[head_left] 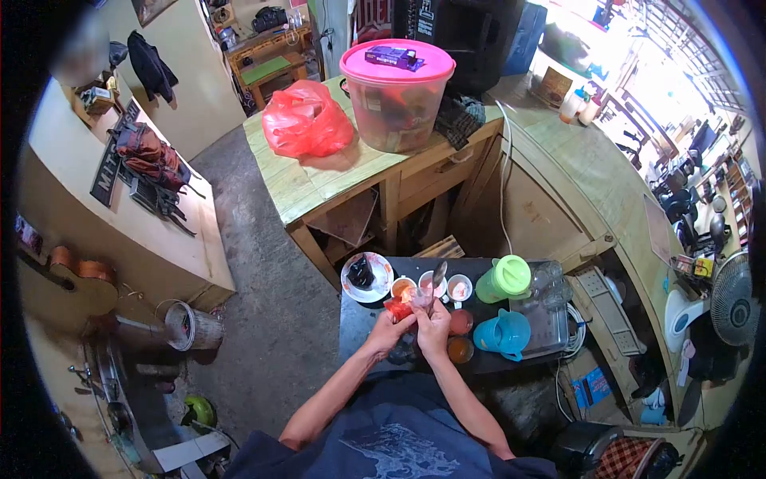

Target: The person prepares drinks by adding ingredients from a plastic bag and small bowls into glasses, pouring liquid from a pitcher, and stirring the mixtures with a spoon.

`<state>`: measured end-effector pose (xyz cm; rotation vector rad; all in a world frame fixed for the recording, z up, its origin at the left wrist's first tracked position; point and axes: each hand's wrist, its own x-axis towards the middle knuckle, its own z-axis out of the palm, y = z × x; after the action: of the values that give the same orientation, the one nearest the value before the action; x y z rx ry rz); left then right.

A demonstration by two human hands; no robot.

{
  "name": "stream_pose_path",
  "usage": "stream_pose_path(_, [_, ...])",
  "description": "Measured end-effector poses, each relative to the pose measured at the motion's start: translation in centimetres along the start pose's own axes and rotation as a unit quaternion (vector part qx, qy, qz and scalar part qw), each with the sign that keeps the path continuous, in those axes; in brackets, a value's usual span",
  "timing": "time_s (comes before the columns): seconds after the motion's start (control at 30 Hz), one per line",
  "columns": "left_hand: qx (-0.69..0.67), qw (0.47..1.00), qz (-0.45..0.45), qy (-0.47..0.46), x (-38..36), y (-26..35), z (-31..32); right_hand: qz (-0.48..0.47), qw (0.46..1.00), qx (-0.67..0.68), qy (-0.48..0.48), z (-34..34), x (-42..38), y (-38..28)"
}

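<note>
My left hand is closed around a small red packet, held over the front of the low dark table. Close beside it, my right hand is closed on a clear, pinkish piece that looks like thin plastic. The two hands touch at the thumbs. Just beyond them stand a cup with orange-white contents, a middle cup partly hidden, and a white cup with pale contents. A metal spoon rises by the middle cup. Glasses with pink and amber drink stand right of my right hand.
A plate with a black item lies at the low table's left. To the right are a green-lidded pitcher, a blue pitcher and a clear tray. The counter behind bears a pink-lidded tub and red bag.
</note>
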<state>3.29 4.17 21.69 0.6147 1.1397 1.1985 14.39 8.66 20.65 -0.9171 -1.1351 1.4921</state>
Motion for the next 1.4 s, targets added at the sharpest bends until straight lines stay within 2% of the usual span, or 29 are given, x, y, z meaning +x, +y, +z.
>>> stream_pose_path(0.13, [-0.127,0.989,0.029,0.073,1.0,-2.4,-0.3,0.009,0.999,0.035,-0.015,0.8,-0.4,-1.4])
stream_pose_path(0.23, [-0.183,0.977,0.012,0.104,0.9,-2.3,-0.5,0.026,0.999,-0.004,-0.040,0.4,-0.5,-0.5])
stream_pose_path(0.33, [-0.189,0.973,0.025,0.129,0.8,-3.1,-0.7,0.020,0.998,-0.024,-0.052,0.8,-0.7,-1.0])
stream_pose_path(0.43, [-0.144,0.978,0.038,0.144,1.0,-3.9,-1.4,0.031,0.998,-0.055,-0.026,1.1,-1.1,-0.6])
stream_pose_path(0.53, [-0.173,0.978,0.019,0.117,0.9,-4.1,-2.1,0.027,0.998,-0.056,-0.018,1.8,-1.2,-0.1])
stream_pose_path(0.63, [-0.302,0.951,-0.006,0.068,0.0,-2.7,-1.4,0.032,0.998,-0.054,-0.009,2.3,-1.3,-0.4])
stream_pose_path(0.73, [-0.274,0.960,-0.050,-0.012,-0.1,-2.0,-0.9,0.045,0.997,-0.059,-0.025,1.7,-1.4,0.5])
stream_pose_path(0.77, [-0.263,0.965,-0.012,0.008,-0.6,-0.5,0.6,0.031,0.996,-0.081,-0.020,1.9,-1.5,0.0])
stream_pose_path(0.87, [-0.221,0.973,0.015,0.062,-0.5,-1.9,0.4,0.041,0.998,-0.048,-0.025,1.6,-1.6,0.8])
stream_pose_path(1.0, [-0.259,0.960,-0.025,0.099,-0.5,-2.4,0.1,0.056,0.998,-0.015,-0.025,1.4,-2.0,0.6])
stream_pose_path(1.07, [-0.260,0.958,-0.008,0.118,-0.6,-1.5,0.9,0.057,0.998,-0.006,-0.020,1.7,-2.1,0.3])
stream_pose_path(1.2, [-0.280,0.947,0.049,0.147,-0.4,-1.5,1.1,0.117,0.991,0.064,-0.013,1.8,-2.3,-0.4])
stream_pose_path(1.3, [-0.308,0.942,0.014,0.133,-0.6,-1.4,1.0,0.150,0.986,0.072,-0.002,1.6,-2.3,-0.3])
stream_pose_path(1.4, [-0.318,0.942,0.029,0.102,-0.4,-1.7,0.6,0.138,0.988,0.069,-0.012,1.5,-2.3,-0.3])
